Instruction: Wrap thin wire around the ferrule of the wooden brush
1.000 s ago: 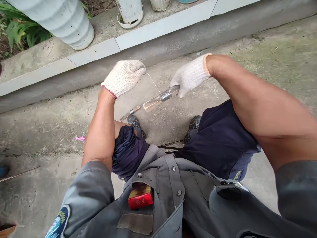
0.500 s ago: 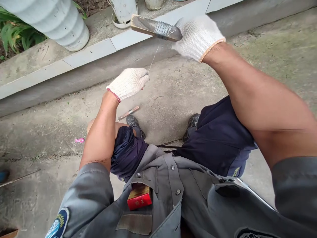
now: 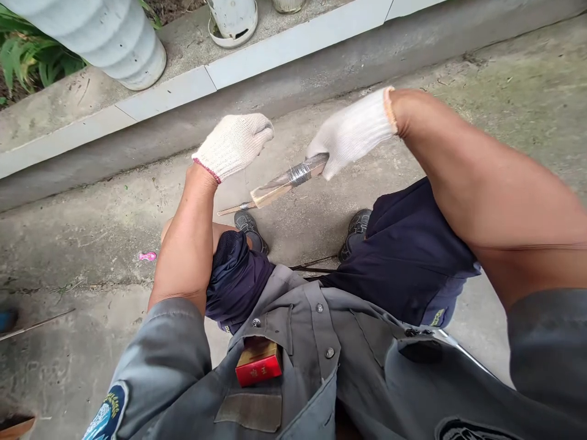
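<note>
In a white knit glove, my right hand [image 3: 351, 135] grips one end of a flat wooden stick [image 3: 277, 190]. Pale, shiny string [image 3: 300, 174] is wound several times around the stick's middle. My left hand [image 3: 236, 145], also gloved, is closed in a pinch to the left of the stick and slightly higher. The string in those fingers is barely visible now; an earlier view shows it stretched from the pinch. Beneath the stick's far end, a smaller stick [image 3: 233, 209] with a wound band lies on the concrete.
A tiled ledge [image 3: 298, 46] runs across the top, bearing a large ribbed white pot [image 3: 123, 46] and a smaller white pot [image 3: 233, 21]. My shoes [image 3: 355, 232] stand on the concrete floor. A pink object [image 3: 147, 256] lies at left. A red box [image 3: 259, 366] sticks out of my shirt pocket.
My right hand has swung down and toward me, turning the stick so its free end points down-left. My left hand has risen slightly, still pinched.
</note>
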`<state>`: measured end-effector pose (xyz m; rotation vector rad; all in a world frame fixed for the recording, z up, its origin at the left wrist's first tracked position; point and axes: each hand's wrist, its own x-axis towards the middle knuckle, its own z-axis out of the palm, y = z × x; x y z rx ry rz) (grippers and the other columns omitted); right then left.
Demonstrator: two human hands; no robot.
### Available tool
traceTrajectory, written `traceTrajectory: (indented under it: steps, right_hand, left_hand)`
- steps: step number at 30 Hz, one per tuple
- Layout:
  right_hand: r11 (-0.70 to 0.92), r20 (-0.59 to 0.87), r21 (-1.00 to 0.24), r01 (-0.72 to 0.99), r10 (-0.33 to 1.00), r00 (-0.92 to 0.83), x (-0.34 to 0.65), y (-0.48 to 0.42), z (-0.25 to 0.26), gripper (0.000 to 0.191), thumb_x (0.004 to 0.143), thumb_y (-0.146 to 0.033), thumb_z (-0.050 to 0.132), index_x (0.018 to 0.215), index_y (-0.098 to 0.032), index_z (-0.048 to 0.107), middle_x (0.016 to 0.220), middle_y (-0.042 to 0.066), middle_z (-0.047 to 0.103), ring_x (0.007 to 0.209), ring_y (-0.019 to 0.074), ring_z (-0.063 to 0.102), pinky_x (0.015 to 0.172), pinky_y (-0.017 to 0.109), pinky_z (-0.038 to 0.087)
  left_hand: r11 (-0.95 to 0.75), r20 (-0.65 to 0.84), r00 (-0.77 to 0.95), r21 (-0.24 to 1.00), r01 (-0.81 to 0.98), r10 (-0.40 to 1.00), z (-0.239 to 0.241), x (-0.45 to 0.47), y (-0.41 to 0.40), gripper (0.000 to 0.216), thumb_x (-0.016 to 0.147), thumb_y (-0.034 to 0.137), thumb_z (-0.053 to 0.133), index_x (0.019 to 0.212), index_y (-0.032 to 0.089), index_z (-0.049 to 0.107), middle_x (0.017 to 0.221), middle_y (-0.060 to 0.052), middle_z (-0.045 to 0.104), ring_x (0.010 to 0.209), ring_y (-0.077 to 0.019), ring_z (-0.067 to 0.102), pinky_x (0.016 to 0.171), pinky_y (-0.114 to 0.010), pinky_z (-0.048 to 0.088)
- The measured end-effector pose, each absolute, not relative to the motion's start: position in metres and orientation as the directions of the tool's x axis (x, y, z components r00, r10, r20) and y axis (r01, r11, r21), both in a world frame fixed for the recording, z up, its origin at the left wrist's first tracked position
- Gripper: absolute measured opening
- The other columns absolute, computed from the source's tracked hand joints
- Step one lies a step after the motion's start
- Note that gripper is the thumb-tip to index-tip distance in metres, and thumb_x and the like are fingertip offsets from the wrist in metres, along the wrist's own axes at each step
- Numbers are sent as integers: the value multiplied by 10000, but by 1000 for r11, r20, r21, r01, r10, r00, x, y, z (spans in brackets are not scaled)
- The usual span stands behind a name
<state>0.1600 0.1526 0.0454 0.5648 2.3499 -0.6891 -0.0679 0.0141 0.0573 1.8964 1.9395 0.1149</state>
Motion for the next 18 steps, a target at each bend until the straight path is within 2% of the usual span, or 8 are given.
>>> traceTrajectory:
  steps: [3, 5, 7, 10, 13, 16, 18]
  right_hand:
    - [804, -465, -316, 504, 333, -821, 163, 155, 66, 420, 920, -472, 845, 1139, -118, 786, 722, -37, 576, 696, 22, 463, 876, 210, 439]
    - [746, -345, -324, 582, 480, -807, 162, 158, 79, 443, 921, -528, 777, 1176, -165, 789, 697, -12, 595, 600, 57, 479, 744, 222, 420]
    - [666, -272, -363, 652, 593, -757, 160, 160, 86, 452, 914, -544, 707, 1157, -172, 790, 687, 22, 611, 562, 102, 506, 682, 248, 417]
    - [605, -163, -346, 718, 714, -680, 159, 170, 84, 444, 861, -493, 683, 1080, -122, 792, 676, 65, 586, 636, 118, 522, 752, 282, 487]
    - [569, -91, -240, 787, 793, -602, 159, 187, 73, 484, 873, -418, 637, 1185, -84, 796, 838, 138, 672, 821, 159, 620, 898, 315, 550]
    - [536, -95, -125, 835, 831, -548, 158, 198, 66, 501, 980, -364, 562, 1355, -95, 756, 1161, 229, 736, 1134, 306, 735, 1034, 420, 578]
    - [519, -142, -39, 854, 843, -519, 156, 197, 65, 511, 1019, -308, 565, 1447, -74, 715, 1286, 282, 710, 1291, 417, 713, 1068, 529, 572]
  left_hand:
    - [74, -221, 6, 350, 934, 975, 56, -66, 15, 538, 1054, 614, 400, 1189, 289, 806, 1009, -37, 820, 1108, -280, 619, 999, -420, 452]
    - [94, -212, -15, 371, 924, 977, 56, -64, 15, 515, 1064, 616, 425, 1159, 293, 814, 964, -42, 816, 1082, -289, 628, 987, -436, 468]
    - [84, -195, -4, 405, 911, 981, 55, -63, 15, 508, 1090, 600, 408, 1203, 309, 808, 928, -36, 807, 1101, -304, 642, 990, -447, 471]
    - [43, -163, 29, 417, 908, 986, 53, -62, 15, 484, 1095, 549, 402, 1232, 301, 794, 911, -50, 783, 1141, -323, 674, 961, -442, 472]
    - [38, -172, 36, 411, 911, 984, 51, -58, 15, 449, 1097, 523, 420, 1198, 283, 785, 912, -52, 773, 1068, -307, 693, 927, -416, 466]
    - [65, -191, 16, 412, 909, 981, 51, -55, 14, 440, 1102, 508, 424, 1177, 269, 786, 880, -46, 778, 1003, -296, 683, 921, -406, 456]
    - [72, -208, 21, 427, 902, 978, 53, -53, 13, 433, 1100, 507, 433, 1207, 280, 785, 844, -24, 778, 1030, -286, 665, 956, -390, 449]
